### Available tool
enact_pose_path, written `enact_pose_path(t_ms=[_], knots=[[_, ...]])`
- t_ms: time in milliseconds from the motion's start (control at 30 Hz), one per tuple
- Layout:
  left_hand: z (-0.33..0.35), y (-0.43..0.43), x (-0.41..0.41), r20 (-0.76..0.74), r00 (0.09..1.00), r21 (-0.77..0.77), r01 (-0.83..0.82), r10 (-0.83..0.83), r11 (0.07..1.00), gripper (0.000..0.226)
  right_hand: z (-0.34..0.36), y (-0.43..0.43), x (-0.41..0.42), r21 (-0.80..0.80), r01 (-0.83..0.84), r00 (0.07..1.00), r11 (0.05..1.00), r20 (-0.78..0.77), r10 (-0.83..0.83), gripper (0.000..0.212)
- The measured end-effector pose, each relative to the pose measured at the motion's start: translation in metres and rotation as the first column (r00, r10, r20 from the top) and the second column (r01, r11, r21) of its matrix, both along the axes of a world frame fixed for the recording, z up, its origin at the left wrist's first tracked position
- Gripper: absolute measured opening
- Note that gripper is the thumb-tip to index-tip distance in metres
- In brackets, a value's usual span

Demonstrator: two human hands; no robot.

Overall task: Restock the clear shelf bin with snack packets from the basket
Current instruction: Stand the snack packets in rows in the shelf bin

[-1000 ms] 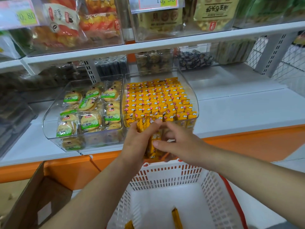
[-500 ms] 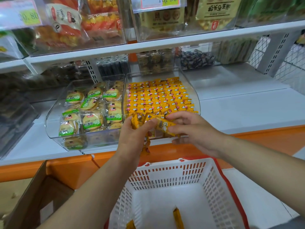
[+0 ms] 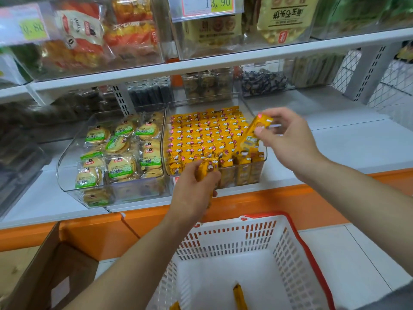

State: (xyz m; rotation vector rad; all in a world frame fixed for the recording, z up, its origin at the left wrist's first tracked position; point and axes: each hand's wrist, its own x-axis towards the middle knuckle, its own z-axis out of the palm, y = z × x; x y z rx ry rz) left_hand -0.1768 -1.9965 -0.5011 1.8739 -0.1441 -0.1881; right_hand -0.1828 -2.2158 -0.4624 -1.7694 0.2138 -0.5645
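The clear shelf bin (image 3: 247, 101) on the white shelf holds rows of upright yellow snack packets (image 3: 207, 133). My right hand (image 3: 288, 139) pinches one yellow packet (image 3: 257, 128) tilted above the bin's front right corner. At the bin's front edge, my left hand (image 3: 192, 193) grips a small bunch of yellow packets (image 3: 206, 170). Below stands the white basket (image 3: 234, 236) with a red rim, and a yellow packet (image 3: 239, 296) lies on its floor, with another packet's tip (image 3: 175, 306) at the bottom edge.
A second clear bin (image 3: 67, 162) with green-labelled biscuit packs sits left of the yellow one. An upper shelf (image 3: 201, 63) with more bins and a price tag (image 3: 207, 5) overhangs. An open cardboard box (image 3: 40, 274) stands at lower left. The orange shelf base (image 3: 290, 202) runs behind the basket.
Both hands rose from just above the basket to the bin's front. My right hand took one packet from the bunch and moved it up and to the right.
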Motion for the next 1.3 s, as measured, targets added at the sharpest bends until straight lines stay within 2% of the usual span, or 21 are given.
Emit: enact_pose_path(t_ms=[67,133,300,400,500,567,667,767,867,1000,1133,1233,1300], knots=[[0.004,-0.001,0.009,0.184,0.981,0.159,0.033,-0.063,0.987,0.02,-0.002,-0.009,0.007,-0.073,0.059,0.998,0.996,0.033,-0.057,0.028],[0.011,-0.002,0.019,0.275,0.949,0.271,0.075,-0.152,0.96,0.01,-0.005,-0.01,0.013,-0.053,0.045,0.999,0.998,0.011,-0.044,0.027],[0.009,-0.005,0.041,0.22,0.87,0.534,0.271,-0.441,0.801,0.028,-0.014,-0.006,0.024,-0.163,0.042,0.998,0.986,-0.036,-0.049,0.029],[0.002,-0.005,0.049,0.218,0.851,0.638,0.245,-0.477,0.73,0.039,-0.017,-0.008,0.029,-0.223,0.035,0.997,0.974,-0.055,-0.049,0.033],[-0.003,0.003,0.057,0.262,0.841,0.712,0.163,-0.474,0.683,0.047,-0.014,-0.007,0.029,-0.279,-0.032,0.998,0.96,-0.061,0.016,0.029],[-0.006,0.009,0.062,0.284,0.838,0.731,0.126,-0.466,0.671,0.049,-0.009,-0.005,0.027,-0.384,-0.095,0.995,0.918,-0.048,0.083,0.029],[-0.006,0.011,0.065,0.289,0.842,0.716,0.126,-0.456,0.687,0.047,-0.003,0.002,0.026,-0.632,-0.158,0.986,0.759,-0.053,0.161,0.033],[-0.006,0.01,0.067,0.248,0.869,0.651,0.178,-0.428,0.738,0.043,0.001,0.009,0.029,-0.755,-0.206,0.976,0.623,-0.114,0.184,0.034],[-0.006,0.008,0.068,0.178,0.902,0.528,0.25,-0.394,0.811,0.036,0.003,0.01,0.031,-0.78,-0.196,0.98,0.594,-0.14,0.141,0.032],[-0.004,0.008,0.067,0.15,0.903,0.516,0.277,-0.404,0.811,0.031,0.004,0.007,0.031,-0.736,-0.17,0.985,0.656,-0.105,0.137,0.031],[-0.002,0.009,0.065,0.207,0.875,0.678,0.194,-0.438,0.709,0.046,0.004,0.009,0.033,-0.791,-0.202,0.979,0.577,-0.145,0.145,0.031],[-0.001,0.007,0.066,0.192,0.894,0.642,0.198,-0.405,0.741,0.047,-0.003,0.013,0.035,-0.84,-0.281,0.959,0.464,-0.264,0.103,0.03],[0.0,0.007,0.068,0.166,0.908,0.595,0.22,-0.386,0.773,0.043,-0.01,0.015,0.034,-0.852,-0.276,0.96,0.445,-0.27,0.078,0.031]])
